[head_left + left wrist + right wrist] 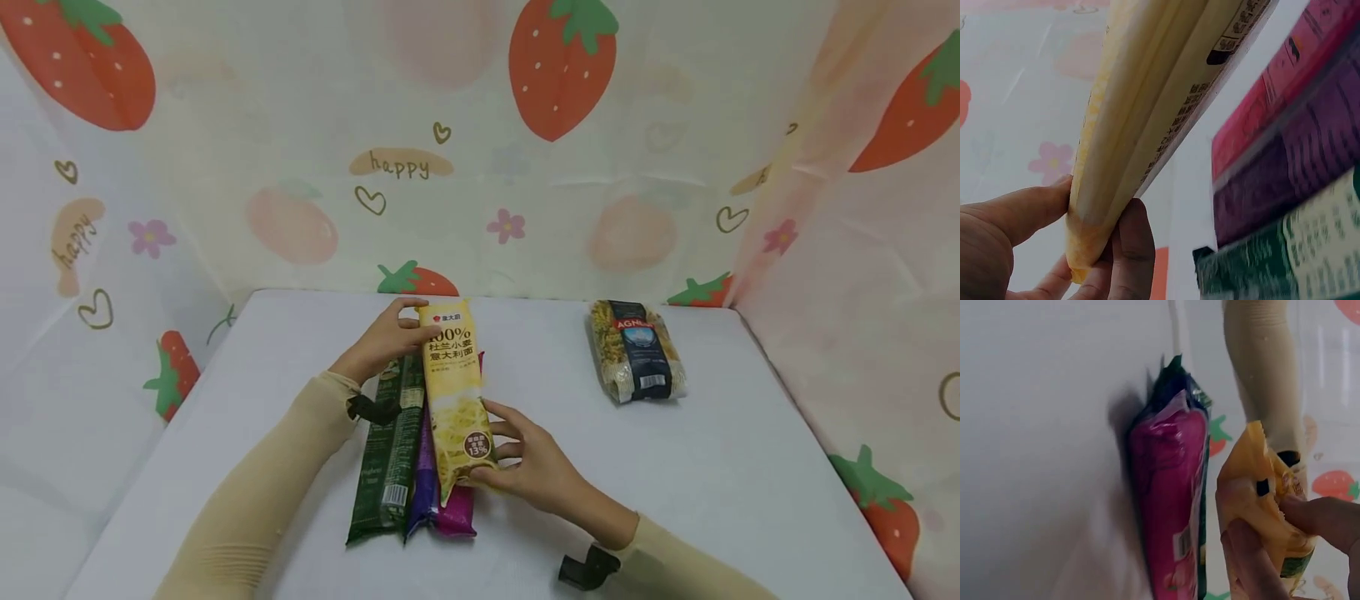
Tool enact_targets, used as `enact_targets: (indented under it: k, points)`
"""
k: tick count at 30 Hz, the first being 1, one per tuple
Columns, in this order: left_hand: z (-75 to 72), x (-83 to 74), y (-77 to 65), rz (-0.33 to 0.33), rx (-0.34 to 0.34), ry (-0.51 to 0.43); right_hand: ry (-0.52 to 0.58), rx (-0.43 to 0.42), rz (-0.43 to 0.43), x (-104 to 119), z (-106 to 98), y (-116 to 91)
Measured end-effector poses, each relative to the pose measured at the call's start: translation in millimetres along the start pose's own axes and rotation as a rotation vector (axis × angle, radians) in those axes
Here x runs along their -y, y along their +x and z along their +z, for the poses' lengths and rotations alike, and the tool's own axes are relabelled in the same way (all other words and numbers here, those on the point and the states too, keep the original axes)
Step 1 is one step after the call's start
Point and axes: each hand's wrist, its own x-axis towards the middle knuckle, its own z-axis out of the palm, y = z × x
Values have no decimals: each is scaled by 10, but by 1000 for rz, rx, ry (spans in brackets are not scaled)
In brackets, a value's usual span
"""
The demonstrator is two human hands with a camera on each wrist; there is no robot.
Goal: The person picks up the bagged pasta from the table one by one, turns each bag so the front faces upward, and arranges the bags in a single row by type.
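A yellow pasta packet (pixel 450 392) is held up between my two hands, front face toward the head camera. My left hand (pixel 384 340) grips its far end; in the left wrist view, thumb and fingers pinch the yellow packet (pixel 1129 119) from both sides. Its near end is pinched by my right hand (pixel 536 462), with thumb and fingers around the crimped end in the right wrist view. Below it on the table lie a green packet (pixel 384 467), a purple packet (pixel 425 483) and a magenta packet (pixel 456 515), side by side. The raised packet partly covers the purple and magenta ones.
A pasta bag (pixel 637 354) with a dark blue label lies at the back right of the white table (pixel 720 467). A strawberry-patterned cloth (pixel 480 167) stands behind the table and along both sides.
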Motion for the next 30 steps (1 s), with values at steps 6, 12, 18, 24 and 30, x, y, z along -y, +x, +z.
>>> enact_targets:
  k: [6,12,18,24,30]
  points:
    - [-218,-13,25,-28,-32,60,-44,-18,11,80,174,234]
    - [-430,-52,81,-73,-36,100,-14,-9,13,99,348,470]
    - [-641,-66,147,-148,-26,142,14,-6,35,135,562,664]
    - [-800,-41,160,-153,-18,141,8,-17,51,122,733,863]
    - [-956,26,190,-157,-27,186,-41,-12,93,91,850,1065]
